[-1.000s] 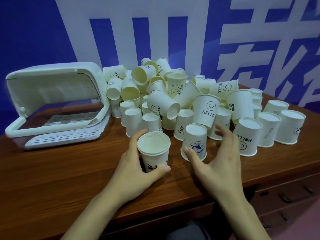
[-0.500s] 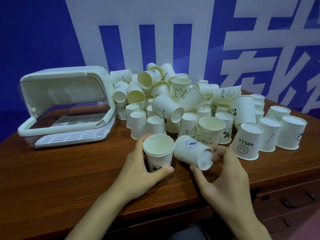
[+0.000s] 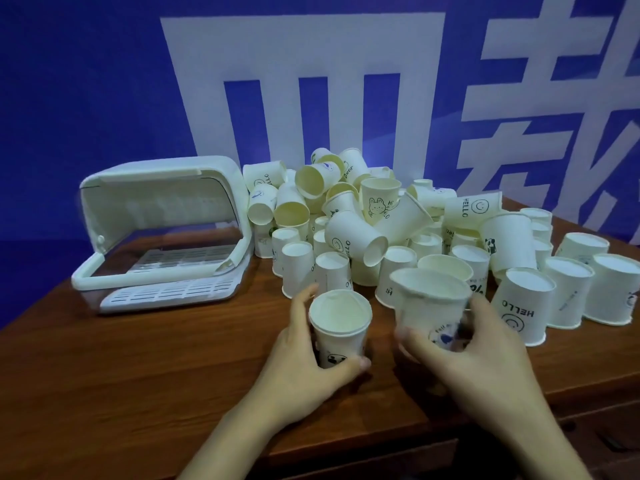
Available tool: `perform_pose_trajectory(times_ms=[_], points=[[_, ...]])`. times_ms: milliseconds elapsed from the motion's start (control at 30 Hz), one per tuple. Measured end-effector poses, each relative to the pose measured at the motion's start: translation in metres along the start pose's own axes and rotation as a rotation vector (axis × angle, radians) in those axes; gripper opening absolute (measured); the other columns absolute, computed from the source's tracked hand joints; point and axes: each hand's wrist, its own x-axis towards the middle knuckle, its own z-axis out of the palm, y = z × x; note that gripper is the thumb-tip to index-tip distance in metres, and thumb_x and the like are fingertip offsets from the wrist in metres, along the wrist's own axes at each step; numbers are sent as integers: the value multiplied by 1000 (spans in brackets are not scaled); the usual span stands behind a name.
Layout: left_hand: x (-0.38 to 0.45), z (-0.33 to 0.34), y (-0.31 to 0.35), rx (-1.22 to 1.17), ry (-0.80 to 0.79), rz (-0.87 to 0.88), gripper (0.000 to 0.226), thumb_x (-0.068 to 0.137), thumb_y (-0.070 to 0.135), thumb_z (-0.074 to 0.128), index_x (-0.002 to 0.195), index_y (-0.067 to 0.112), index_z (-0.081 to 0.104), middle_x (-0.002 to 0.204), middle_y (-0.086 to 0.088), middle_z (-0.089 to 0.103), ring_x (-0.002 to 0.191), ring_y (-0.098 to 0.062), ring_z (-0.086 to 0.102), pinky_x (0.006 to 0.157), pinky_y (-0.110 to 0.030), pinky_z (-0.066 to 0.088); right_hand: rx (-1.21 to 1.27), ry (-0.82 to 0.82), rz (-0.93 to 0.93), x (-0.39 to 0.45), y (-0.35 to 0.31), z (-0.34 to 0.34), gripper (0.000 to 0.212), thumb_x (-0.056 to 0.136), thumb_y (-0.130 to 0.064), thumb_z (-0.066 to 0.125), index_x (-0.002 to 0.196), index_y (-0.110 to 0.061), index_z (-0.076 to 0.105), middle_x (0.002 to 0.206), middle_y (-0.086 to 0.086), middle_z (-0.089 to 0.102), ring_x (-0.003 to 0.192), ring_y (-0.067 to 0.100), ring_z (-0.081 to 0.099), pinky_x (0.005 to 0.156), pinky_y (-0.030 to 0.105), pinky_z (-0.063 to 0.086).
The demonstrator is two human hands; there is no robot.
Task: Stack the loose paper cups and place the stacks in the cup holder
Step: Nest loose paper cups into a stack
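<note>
Setting: a wooden table (image 3: pixel 104 393) in front of a blue wall with large white characters, seen from a head-worn camera looking down at two bare hands

Left hand: the left hand (image 3: pixel 304 362) wraps around an upright paper cup (image 3: pixel 339 327) that stands mouth up on the table, thumb in front and fingers behind, steadying it

Right hand: the right hand (image 3: pixel 485 355) grips a second paper cup (image 3: pixel 429 306), also mouth up, lifted just beside the first and blurred by motion

Loose cups: a large heap of paper cups (image 3: pixel 374 216) fills the middle and right of the table behind the hands; some are piled on their sides, many stand upside down, some printed HELLO or with a rabbit

Cup holder: a white plastic cup holder (image 3: pixel 162 230) with a clear hinged lid raised sits at the left, well apart from both hands; no cups are visible inside it

Progress: judged as very early, with one pair of cups about to be nested and nothing yet stored

Risk, misalignment: if the raised cup comes down off-centre, its base may catch the lower rim and crumple the thin paper or tip the standing cup

Risk, heap: the right wrist works near the inverted cups, and a brush could topple them or start cups rolling toward the table edge

Risk, jamming: pressing too hard could wedge the two cups together crookedly
</note>
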Motion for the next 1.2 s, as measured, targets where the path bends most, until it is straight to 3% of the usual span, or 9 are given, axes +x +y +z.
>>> perform_pose_trajectory(times_ms=[133,233,367,500,600,800,867,1000,1200], points=[[3,1,-1,-10,-24,7,103,66,58,90,143,56,22,131,35,54,122,24,45,101,-9,42,284,-33,-132,7,-23,12,55,66,-31,94,115,-29,70,102,-17,76,93,-8,68,74,7,49],[2,1,1,-42,-29,15,100,67,57,86,147,50,26,130,26,63,120,10,59,103,-27,52,259,-71,-199,16,-37,29,54,62,-44,94,109,-31,70,97,-20,75,92,-10,66,73,6,45],[2,1,0,-65,-7,10,96,72,33,94,143,41,31,120,28,70,107,6,69,89,-22,57,82,-154,-197,25,-43,45,70,59,-50,92,117,-35,57,97,-19,67,91,-9,60,74,1,41],[4,2,-5,-69,-5,-15,87,73,17,94,133,42,36,117,22,73,101,-1,73,85,-28,61,57,-180,-240,22,-39,55,55,61,-57,88,105,-32,66,95,-22,69,97,-8,60,79,7,42],[5,4,-7,-74,-10,-19,92,73,19,94,141,39,34,118,22,73,106,4,71,86,-18,56,99,-148,-247,20,-24,60,62,57,-66,77,110,-36,63,105,-23,68,109,-2,59,93,20,46],[6,2,-4,-68,-11,-4,92,75,20,92,145,35,34,121,23,71,107,6,69,84,-12,53,172,-160,-267,14,-20,57,96,60,-66,80,143,-42,40,131,-23,56,126,-6,51,106,27,45],[5,2,-3,-57,-10,5,96,74,26,92,147,39,31,122,30,67,109,7,67,87,-13,53,171,-143,-301,12,-21,57,93,64,-69,77,145,-41,41,130,-21,57,128,-3,51,106,29,46],[4,1,-2,-63,-21,-19,96,69,40,89,146,42,31,117,18,73,105,3,70,91,-28,59,93,-82,-337,12,-23,63,73,71,-69,69,133,-33,57,123,-22,61,120,-1,54,105,27,44],[4,2,-5,-49,-20,-10,100,74,31,91,153,36,30,124,20,69,111,5,67,91,-19,55,119,-49,-293,10,-14,70,71,68,-66,71,130,-34,56,118,-24,62,119,0,55,103,21,42]])
